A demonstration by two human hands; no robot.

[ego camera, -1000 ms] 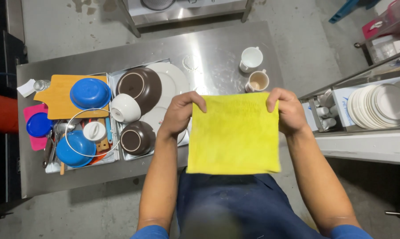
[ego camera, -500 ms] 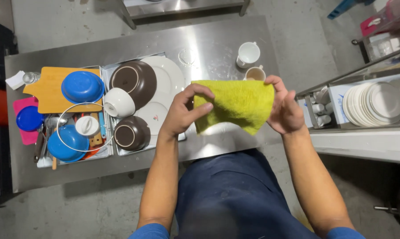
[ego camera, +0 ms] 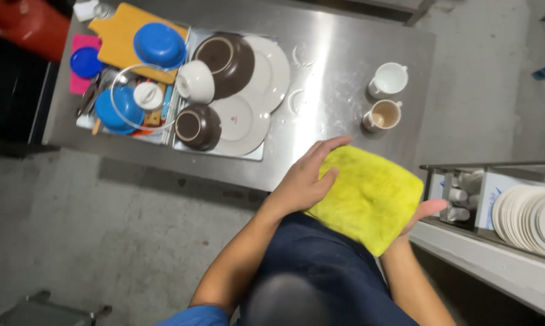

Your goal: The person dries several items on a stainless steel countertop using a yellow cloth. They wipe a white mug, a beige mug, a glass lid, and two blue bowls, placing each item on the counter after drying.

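far to the left of the yellow cloth (ego camera: 369, 202), a blue bowl (ego camera: 159, 45) sits on an orange cutting board (ego camera: 120, 30), then a white bowl (ego camera: 195, 81) and brown bowls (ego camera: 229, 55) on white plates (ego camera: 265, 69) on the steel tabletop (ego camera: 333, 72). the left hand (ego camera: 302, 181) lies flat on the folded cloth's left part, fingers (ego camera: 324, 151) spread open. the cloth hangs at the tabletop's near edge. just beyond the cloth stand two cups (ego camera: 384, 115). the right hand (ego camera: 422, 212) supports the cloth from beneath, fingers mostly hidden; their state cannot be told. right of the cloth, stacked white plates (ego camera: 529, 217).
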